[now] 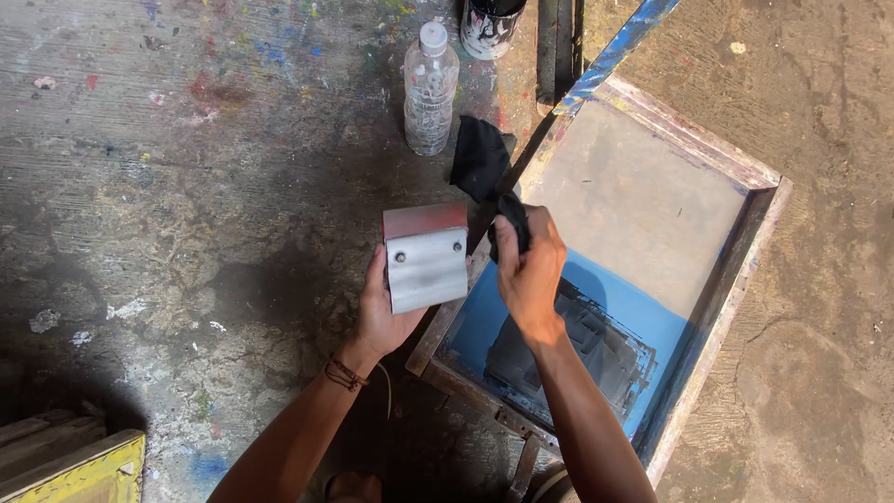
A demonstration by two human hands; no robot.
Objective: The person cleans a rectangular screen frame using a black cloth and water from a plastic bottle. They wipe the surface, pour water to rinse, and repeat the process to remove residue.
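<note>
My left hand (380, 315) grips a short squeegee (426, 256) with a silver metal handle, two bolts and a reddish rubber blade pointing away from me. Just right of it, my right hand (531, 270) is closed around a black rag (482, 160) whose loose end hangs up past the blade. Both hands hover over the near-left corner of a wooden screen-printing frame (759, 177) lying on the floor, its mesh partly grey and partly blue with a dark square design.
A clear plastic bottle (429, 89) with a white cap stands on the paint-spattered concrete floor (186, 186). A black paint-stained can (490, 26) sits at the top edge. A yellow wooden piece (84, 470) lies at bottom left.
</note>
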